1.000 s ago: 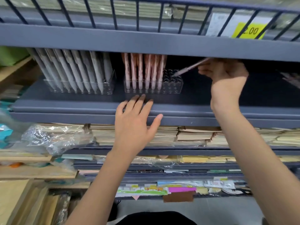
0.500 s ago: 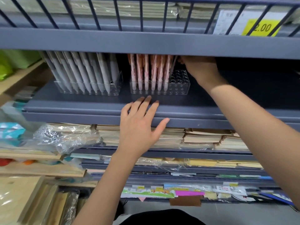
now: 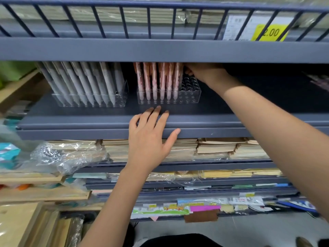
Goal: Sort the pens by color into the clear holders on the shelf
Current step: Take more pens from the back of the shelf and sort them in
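Note:
Two clear holders stand on the grey shelf (image 3: 249, 120). The left holder (image 3: 89, 99) is full of white pens (image 3: 85, 81). The right holder (image 3: 188, 97) carries pink pens (image 3: 160, 81) in its left rows, and its right holes show nothing in them. My right hand (image 3: 206, 72) reaches in under the upper shelf, its fingers curled at the top of the rightmost pink pen (image 3: 176, 79); the upper shelf's edge hides most of the grip. My left hand (image 3: 149, 138) rests flat on the shelf's front lip, fingers spread, just in front of the pink holder.
The upper shelf's front beam (image 3: 160, 49) hangs low over the pen tops, with a yellow price tag (image 3: 270, 32) at its right. Stacks of notebooks (image 3: 219, 147) fill the shelf below. Crumpled plastic wrap (image 3: 60, 154) and wooden trays (image 3: 35, 195) sit at the left.
My right hand has carried a pink pen from the right into the pink holder and now sits at the pen tops. My left hand has stayed on the shelf's lip.

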A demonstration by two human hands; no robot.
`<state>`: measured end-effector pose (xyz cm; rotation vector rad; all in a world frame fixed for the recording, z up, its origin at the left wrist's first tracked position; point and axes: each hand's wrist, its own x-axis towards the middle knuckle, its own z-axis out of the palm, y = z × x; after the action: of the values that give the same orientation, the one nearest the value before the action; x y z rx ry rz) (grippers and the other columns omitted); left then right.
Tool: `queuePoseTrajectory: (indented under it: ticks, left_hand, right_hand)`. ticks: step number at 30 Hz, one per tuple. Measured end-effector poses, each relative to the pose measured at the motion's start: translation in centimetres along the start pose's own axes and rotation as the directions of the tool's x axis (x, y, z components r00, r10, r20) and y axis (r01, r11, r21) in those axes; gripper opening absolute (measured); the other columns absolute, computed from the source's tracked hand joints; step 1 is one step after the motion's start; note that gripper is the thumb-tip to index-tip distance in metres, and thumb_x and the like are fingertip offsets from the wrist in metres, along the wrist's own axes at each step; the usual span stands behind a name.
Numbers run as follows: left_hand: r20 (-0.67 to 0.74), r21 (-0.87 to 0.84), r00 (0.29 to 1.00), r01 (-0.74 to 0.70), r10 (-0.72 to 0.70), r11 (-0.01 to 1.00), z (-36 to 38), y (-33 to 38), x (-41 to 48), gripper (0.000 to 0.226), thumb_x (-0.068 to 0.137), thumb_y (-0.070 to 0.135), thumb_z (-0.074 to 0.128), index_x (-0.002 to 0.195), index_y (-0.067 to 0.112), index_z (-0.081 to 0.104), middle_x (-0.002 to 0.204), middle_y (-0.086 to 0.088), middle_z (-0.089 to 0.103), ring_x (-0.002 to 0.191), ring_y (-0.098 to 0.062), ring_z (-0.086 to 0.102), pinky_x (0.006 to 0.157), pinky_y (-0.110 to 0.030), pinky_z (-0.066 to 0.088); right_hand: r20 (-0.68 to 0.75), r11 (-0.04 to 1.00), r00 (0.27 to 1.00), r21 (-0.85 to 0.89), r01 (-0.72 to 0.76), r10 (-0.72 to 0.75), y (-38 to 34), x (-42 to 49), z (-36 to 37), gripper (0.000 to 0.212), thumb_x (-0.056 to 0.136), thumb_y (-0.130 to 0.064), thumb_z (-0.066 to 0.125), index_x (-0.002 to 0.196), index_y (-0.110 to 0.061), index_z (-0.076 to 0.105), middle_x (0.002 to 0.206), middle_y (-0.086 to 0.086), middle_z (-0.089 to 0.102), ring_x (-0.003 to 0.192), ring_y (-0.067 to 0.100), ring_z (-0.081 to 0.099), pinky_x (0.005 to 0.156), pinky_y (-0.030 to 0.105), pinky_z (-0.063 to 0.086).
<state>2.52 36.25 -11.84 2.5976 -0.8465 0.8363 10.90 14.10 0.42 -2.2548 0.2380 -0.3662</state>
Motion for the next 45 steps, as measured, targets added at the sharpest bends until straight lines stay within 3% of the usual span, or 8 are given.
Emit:
queuePoseTrajectory:
  ticks: [8,12,17,20,23,30,38,45]
  left_hand:
    - [0.213,-0.268,0.977,0.086,-0.028,0.96,-3.2,-0.2,0.6,0.044,0.101,0.044,0.05,0.136,0.018,0.061,0.147,-0.005,0.054,0.14,-0.021,0.043,0.118,-0.041,0.023]
    - [0.352,-0.754,0.917,0.397,-0.187,0.523,-6.7,-0.9,0.5,0.015,0.1,0.028,0.059,0.107,0.028,0.072,0.108,0.022,0.071,0.108,0.008,0.06,0.092,-0.013,0.044]
    - [0.472,-0.85,0.854,0.507,-0.219,0.144,-8.5,-2.6,-5.2,0.021,0.1,0.026,0.053,0.102,0.024,0.074,0.106,0.001,0.077,0.1,-0.017,0.073,0.083,-0.026,0.058]
    - [0.705,-0.666,0.654,0.744,-0.274,0.063,-5.3,-3.5,-12.2,0.022,0.105,0.016,0.05,0.104,0.009,0.071,0.1,-0.007,0.078,0.09,-0.027,0.075,0.082,-0.038,0.061]
    - [0.906,-0.317,0.304,0.948,-0.295,0.003,-1.0,-3.6,-20.7,0.022,0.104,0.009,0.05,0.107,-0.003,0.068,0.103,-0.02,0.076,0.089,-0.035,0.073,0.09,-0.05,0.054]
    - [0.973,0.134,-0.105,0.982,-0.208,0.133,2.5,-2.5,-34.5,0.021,0.104,0.004,0.048,0.108,-0.008,0.065,0.101,-0.023,0.068,0.082,-0.025,0.063,0.066,-0.026,0.047]
    - [0.954,0.231,-0.185,0.955,-0.236,0.187,3.5,1.4,-37.0,0.014,0.1,0.006,0.057,0.09,0.001,0.066,0.087,-0.017,0.069,0.072,-0.021,0.063,0.056,-0.023,0.048]
    - [0.963,0.117,-0.06,0.971,-0.261,0.207,6.1,11.5,-32.6,0.013,0.099,0.003,0.056,0.095,0.0,0.068,0.093,-0.022,0.074,0.07,-0.027,0.067,0.065,-0.032,0.05]
  right_hand:
    - [-0.18,0.985,0.979,0.163,-0.062,0.091,-0.3,-5.4,-2.0,0.016,0.09,-0.037,0.06,0.081,-0.026,0.067,0.081,-0.01,0.073,0.074,0.006,0.068,0.078,0.028,0.055]
    - [-0.205,0.952,0.974,0.306,-0.033,0.1,-0.7,-11.1,-3.7,0.01,0.09,-0.019,0.062,0.083,-0.019,0.068,0.078,0.0,0.071,0.066,0.01,0.068,0.062,0.022,0.055]
    - [-0.172,0.904,0.962,0.409,-0.127,0.213,2.8,-21.7,-3.9,0.016,0.084,-0.034,0.065,0.089,-0.022,0.074,0.088,0.003,0.076,0.079,0.018,0.074,0.064,0.024,0.058]
    - [-0.126,0.834,0.893,0.433,-0.343,0.432,8.4,-28.9,-0.1,0.015,0.087,-0.033,0.067,0.09,-0.021,0.075,0.085,0.003,0.076,0.077,0.019,0.073,0.062,0.023,0.057]
    - [-0.072,0.649,0.69,0.423,-0.633,0.72,15.5,-36.8,5.6,0.011,0.094,-0.009,0.06,0.096,-0.005,0.071,0.083,0.011,0.073,0.066,0.02,0.067,0.056,0.024,0.054]
    - [0.253,0.209,0.24,0.144,-0.967,0.937,22.5,-53.4,11.4,0.014,0.091,-0.019,0.068,0.091,-0.006,0.067,0.082,0.01,0.062,0.072,0.022,0.055,0.061,0.029,0.041]
    - [0.274,0.291,0.247,-0.134,-0.947,0.929,25.5,-59.9,8.5,0.013,0.09,-0.024,0.064,0.09,-0.018,0.075,0.1,0.003,0.072,0.096,0.024,0.066,0.091,0.035,0.05]
    - [0.255,0.357,0.338,-0.03,-0.934,0.906,30.6,-60.9,-0.1,0.013,0.087,-0.016,0.064,0.079,-0.023,0.072,0.079,-0.004,0.073,0.081,0.017,0.069,0.083,0.037,0.054]
